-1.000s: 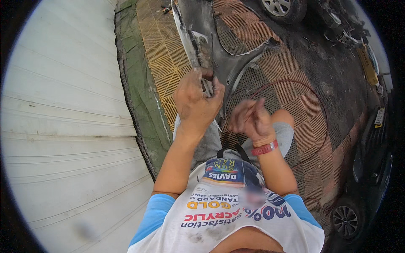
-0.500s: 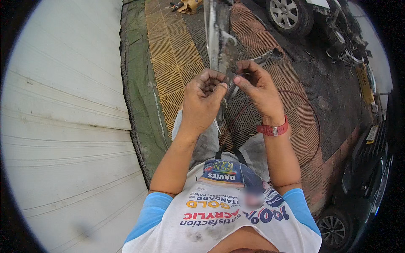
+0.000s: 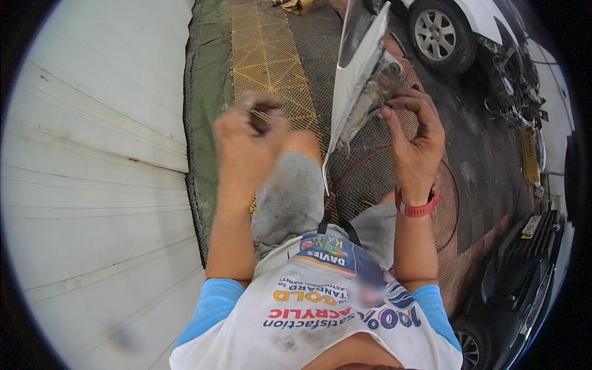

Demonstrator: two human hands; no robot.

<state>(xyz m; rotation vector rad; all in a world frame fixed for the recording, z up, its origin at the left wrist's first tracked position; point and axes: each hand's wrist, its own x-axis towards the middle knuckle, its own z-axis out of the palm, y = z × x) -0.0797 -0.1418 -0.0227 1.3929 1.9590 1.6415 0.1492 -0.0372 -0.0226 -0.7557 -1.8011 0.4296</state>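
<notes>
A white car body panel (image 3: 356, 80) with a dirty, rough inner flange stands tilted in front of my knees. At the flange's right side, a greyish bracket area (image 3: 387, 77) with holes is visible. My right hand (image 3: 416, 139), with a red watch (image 3: 419, 206) at its wrist, pinches the edge of this panel between thumb and fingers. Off to the left, apart from the panel, my left hand (image 3: 246, 132) hangs above the yellow floor tiles. Its fingers look curled but are smeared by motion, so anything held there is hidden.
A white ribbed wall (image 3: 98, 154) runs along the left, with a green mat (image 3: 209, 92) at its foot. A car wheel (image 3: 435, 31) and a car's exposed front parts (image 3: 512, 86) stand at the far right. Nearer right is a dark car (image 3: 524, 265). A thin hose (image 3: 453, 228) curves over the floor.
My left hand has come off the panel and swung left. My right hand has shifted right with the panel, which has turned so its white outer face shows. My view has shifted slightly.
</notes>
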